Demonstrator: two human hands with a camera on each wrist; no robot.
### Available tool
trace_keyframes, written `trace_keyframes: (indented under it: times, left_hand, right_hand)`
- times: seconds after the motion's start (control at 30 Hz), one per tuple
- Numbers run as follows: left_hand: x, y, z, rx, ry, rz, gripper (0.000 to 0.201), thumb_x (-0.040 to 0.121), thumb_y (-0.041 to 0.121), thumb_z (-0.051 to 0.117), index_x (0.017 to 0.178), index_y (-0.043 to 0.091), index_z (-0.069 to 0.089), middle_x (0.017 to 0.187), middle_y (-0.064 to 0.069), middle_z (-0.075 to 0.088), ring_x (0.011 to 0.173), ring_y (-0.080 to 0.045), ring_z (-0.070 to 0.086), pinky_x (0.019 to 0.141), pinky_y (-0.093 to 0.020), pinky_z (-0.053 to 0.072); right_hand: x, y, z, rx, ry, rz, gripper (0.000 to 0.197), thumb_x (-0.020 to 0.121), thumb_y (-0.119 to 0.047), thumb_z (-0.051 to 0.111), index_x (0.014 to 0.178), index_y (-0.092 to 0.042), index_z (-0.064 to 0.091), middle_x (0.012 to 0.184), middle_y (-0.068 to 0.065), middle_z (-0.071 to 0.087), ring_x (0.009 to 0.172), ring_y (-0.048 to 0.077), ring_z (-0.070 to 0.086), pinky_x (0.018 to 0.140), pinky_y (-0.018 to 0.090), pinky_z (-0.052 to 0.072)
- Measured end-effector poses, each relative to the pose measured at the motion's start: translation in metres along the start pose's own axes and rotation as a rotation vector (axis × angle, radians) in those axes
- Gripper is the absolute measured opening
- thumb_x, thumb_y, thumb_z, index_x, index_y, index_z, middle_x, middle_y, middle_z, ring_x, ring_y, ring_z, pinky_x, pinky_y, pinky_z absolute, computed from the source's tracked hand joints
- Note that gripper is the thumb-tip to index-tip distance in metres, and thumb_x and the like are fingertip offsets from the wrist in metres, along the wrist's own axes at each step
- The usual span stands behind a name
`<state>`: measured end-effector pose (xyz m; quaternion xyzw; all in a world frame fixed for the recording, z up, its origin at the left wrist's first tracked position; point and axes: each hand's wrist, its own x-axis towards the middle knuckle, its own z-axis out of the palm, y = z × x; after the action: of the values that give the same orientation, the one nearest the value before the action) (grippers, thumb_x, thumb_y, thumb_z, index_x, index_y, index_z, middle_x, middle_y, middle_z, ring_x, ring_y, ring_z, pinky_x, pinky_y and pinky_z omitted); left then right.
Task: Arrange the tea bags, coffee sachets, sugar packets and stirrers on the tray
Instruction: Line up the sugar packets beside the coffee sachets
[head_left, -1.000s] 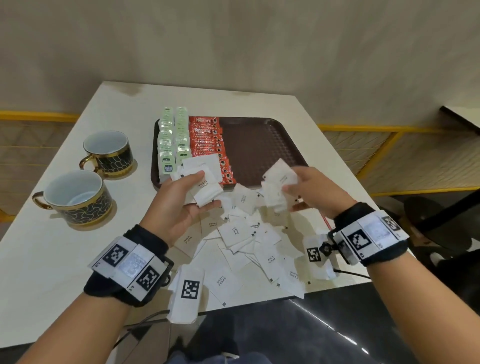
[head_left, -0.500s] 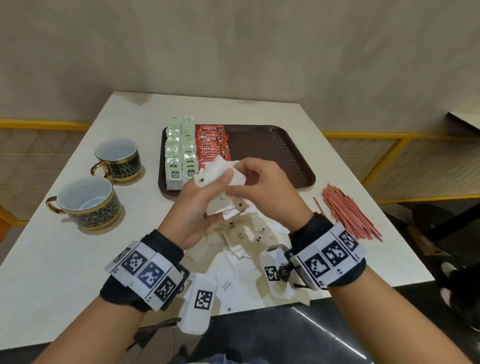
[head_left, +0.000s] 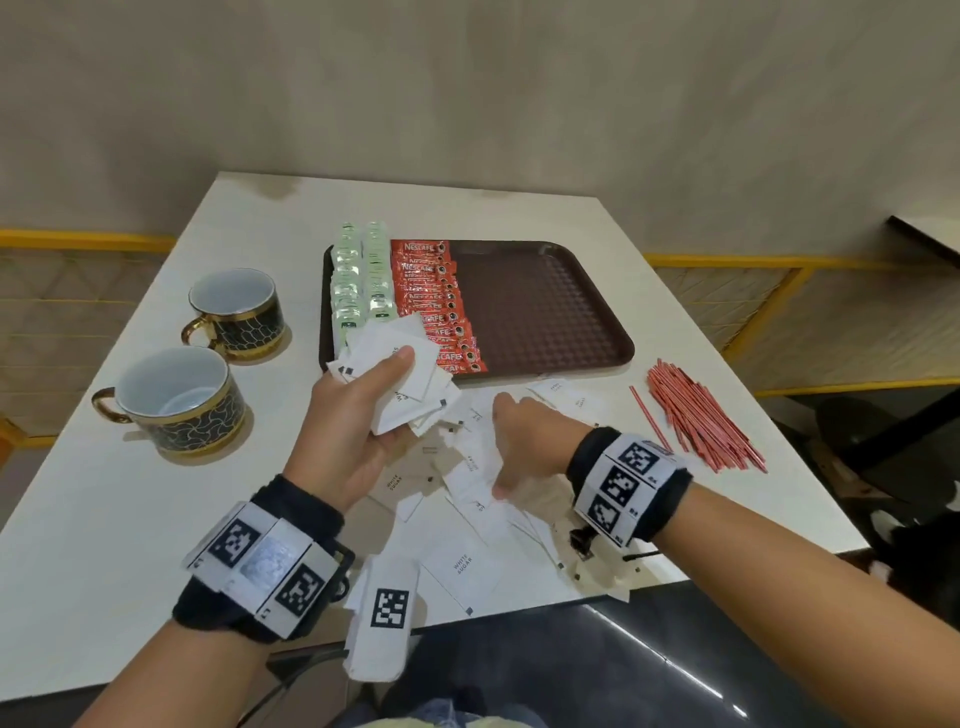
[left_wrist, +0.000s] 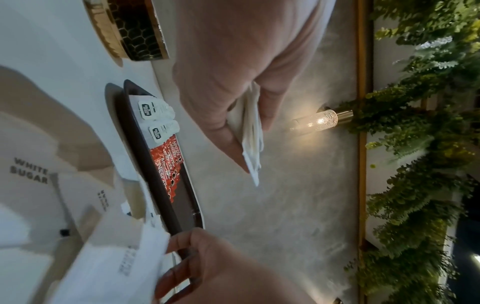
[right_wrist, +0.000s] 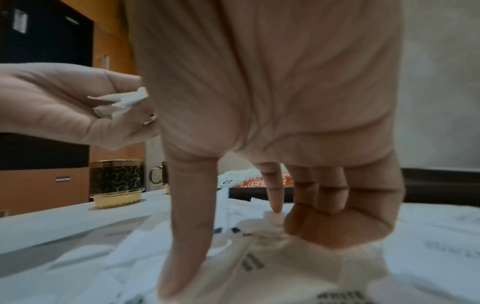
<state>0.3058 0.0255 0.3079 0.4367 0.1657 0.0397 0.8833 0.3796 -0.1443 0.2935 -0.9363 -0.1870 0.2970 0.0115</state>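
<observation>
Tea and coffee placed; sugar being gathered, stirrers untouched.

On the dark brown plastic tray (head_left: 545, 322), pale green tea bags (head_left: 361, 280) and red coffee sachets (head_left: 441, 306) lie in rows at its left. The left hand (head_left: 353, 421) grips a stack of white paper sugar packets (head_left: 410, 374); the right hand (head_left: 524, 441) pinches at the loose packets on the white table (head_left: 130, 519). Red stirrers (head_left: 701, 415) lie beside the tray.

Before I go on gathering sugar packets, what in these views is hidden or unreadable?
- Count of sugar packets in the left hand: head view shows a fanned stack; left wrist view shows only edges.
- Near ends of the tea bags and Nescafe sachets: covered by that stack.
- Packets under the right hand: hidden by palm.
- Stirrers: too fine to count.
</observation>
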Motion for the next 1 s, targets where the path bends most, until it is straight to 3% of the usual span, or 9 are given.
trace_keyframes:
  times: [0.1, 0.2, 0.33, 0.43, 0.53, 0.67, 0.83, 0.93, 1.0]
  left_hand:
    - [0.0, 0.0, -0.005, 0.002, 0.019, -0.021, 0.031, 0.09, 0.012, 0.064, 0.121, 0.016, 0.064, 0.113, -0.009, 0.073, 0.102, -0.026, 0.07, 0.081, -0.046, 0.059]
    - [0.001, 0.001, -0.008, -0.001, 0.025, -0.041, 0.031, 0.09, 0.012, 0.065, 0.12, 0.016, 0.064, 0.114, -0.009, 0.072, 0.105, -0.027, 0.07, 0.088, -0.051, 0.055]
    - [0.003, 0.001, -0.008, -0.007, 0.02, -0.063, 0.031, 0.091, 0.011, 0.063, 0.122, 0.013, 0.064, 0.115, -0.01, 0.072, 0.106, -0.029, 0.069, 0.096, -0.059, 0.049]
    - [0.005, 0.001, -0.007, -0.017, 0.03, -0.085, 0.033, 0.092, 0.01, 0.063, 0.125, 0.012, 0.062, 0.115, -0.011, 0.072, 0.106, -0.03, 0.069, 0.095, -0.06, 0.049]
    - [0.007, 0.002, -0.008, -0.05, 0.047, -0.1, 0.031, 0.091, 0.01, 0.064, 0.122, 0.012, 0.063, 0.115, -0.012, 0.072, 0.105, -0.029, 0.069, 0.095, -0.057, 0.05]
    - [0.012, 0.01, -0.017, -0.133, 0.062, -0.109, 0.033, 0.089, 0.011, 0.065, 0.122, 0.008, 0.063, 0.114, -0.015, 0.072, 0.105, -0.03, 0.07, 0.098, -0.054, 0.049]
    - [0.018, 0.015, -0.027, -0.18, 0.033, -0.102, 0.052, 0.081, 0.013, 0.069, 0.131, 0.01, 0.058, 0.12, -0.015, 0.069, 0.108, -0.032, 0.068, 0.099, -0.052, 0.049]
    - [0.019, 0.015, -0.028, -0.192, 0.009, -0.103, 0.049, 0.082, 0.013, 0.068, 0.13, 0.01, 0.058, 0.121, -0.015, 0.068, 0.11, -0.033, 0.067, 0.102, -0.052, 0.047]
    - [0.019, 0.014, -0.027, -0.195, -0.002, -0.104, 0.043, 0.087, 0.012, 0.065, 0.13, 0.01, 0.058, 0.121, -0.016, 0.068, 0.11, -0.034, 0.067, 0.102, -0.052, 0.046]
  right_hand:
    - [0.007, -0.003, -0.003, 0.12, -0.011, 0.06, 0.094, 0.07, -0.026, 0.086, 0.139, -0.007, 0.025, 0.105, 0.008, 0.054, 0.093, 0.026, 0.054, 0.062, 0.029, 0.044]
    - [0.012, -0.001, -0.007, 0.197, 0.011, 0.144, 0.094, 0.071, -0.024, 0.086, 0.14, -0.005, 0.025, 0.124, 0.012, 0.055, 0.105, 0.028, 0.056, 0.071, 0.032, 0.046]
    - [0.009, -0.002, -0.012, 0.407, 0.032, 0.213, 0.103, 0.073, -0.028, 0.085, 0.145, -0.001, 0.016, 0.118, 0.009, 0.053, 0.088, 0.02, 0.053, 0.056, 0.025, 0.043]
    - [0.013, -0.01, -0.007, 0.363, 0.092, 0.211, 0.116, 0.074, -0.023, 0.085, 0.149, 0.003, 0.001, 0.14, 0.019, 0.047, 0.121, 0.033, 0.052, 0.082, 0.032, 0.05]
    - [0.016, -0.01, -0.006, 0.368, 0.065, 0.224, 0.099, 0.076, -0.017, 0.082, 0.148, 0.001, 0.016, 0.139, 0.018, 0.049, 0.121, 0.033, 0.052, 0.082, 0.036, 0.048]
    - [0.013, -0.002, -0.013, 0.384, 0.044, 0.205, 0.068, 0.079, -0.015, 0.079, 0.134, -0.002, 0.042, 0.101, 0.008, 0.061, 0.081, 0.023, 0.058, 0.061, 0.031, 0.049]
    - [0.011, 0.004, -0.019, 0.455, 0.152, 0.178, 0.045, 0.086, -0.012, 0.069, 0.125, 0.005, 0.054, 0.106, 0.014, 0.063, 0.086, 0.025, 0.059, 0.076, 0.038, 0.056]
    - [0.006, 0.0, -0.012, 0.629, 0.178, 0.174, 0.065, 0.087, -0.032, 0.071, 0.136, -0.004, 0.039, 0.103, 0.004, 0.055, 0.092, 0.023, 0.059, 0.06, 0.029, 0.052]
    - [0.005, -0.008, -0.002, 0.587, 0.157, 0.159, 0.094, 0.08, -0.053, 0.072, 0.145, -0.004, 0.023, 0.127, 0.01, 0.054, 0.111, 0.025, 0.056, 0.076, 0.029, 0.05]
